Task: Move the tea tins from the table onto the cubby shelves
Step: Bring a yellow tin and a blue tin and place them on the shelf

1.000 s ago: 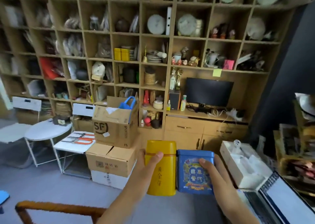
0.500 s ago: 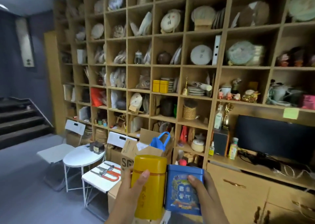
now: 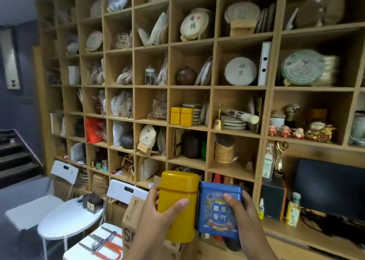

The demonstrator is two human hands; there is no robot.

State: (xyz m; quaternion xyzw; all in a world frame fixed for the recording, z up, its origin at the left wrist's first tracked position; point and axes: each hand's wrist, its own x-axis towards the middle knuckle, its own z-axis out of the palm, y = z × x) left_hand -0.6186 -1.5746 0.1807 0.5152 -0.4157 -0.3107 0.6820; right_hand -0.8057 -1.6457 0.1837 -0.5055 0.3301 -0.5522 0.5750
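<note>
A tall yellow tea tin [image 3: 178, 192] stands upright in my left hand [image 3: 156, 218], thumb across its front. Beside it, touching its right side, is a shorter blue tea tin [image 3: 215, 218] with a colourful label, gripped by my right hand [image 3: 242, 216]. Both tins are held low in front of the wooden cubby shelves [image 3: 209, 87], which fill the wall ahead. Two small yellow tins [image 3: 181, 116] stand in a middle cubby. The cubby with a woven basket [image 3: 224, 153] has bare shelf on its right.
Cardboard boxes [image 3: 131, 216] are stacked just under my hands. A white round table [image 3: 67, 218] and white folding chairs [image 3: 65, 172] stand at lower left. A dark monitor [image 3: 329, 188] sits on the cabinet at right. Stairs [image 3: 13, 160] rise at far left.
The view has moved closer to the shelves and tilted up. Both tins stay in my hands, side by side, and now sit nearer the lower cubbies.
</note>
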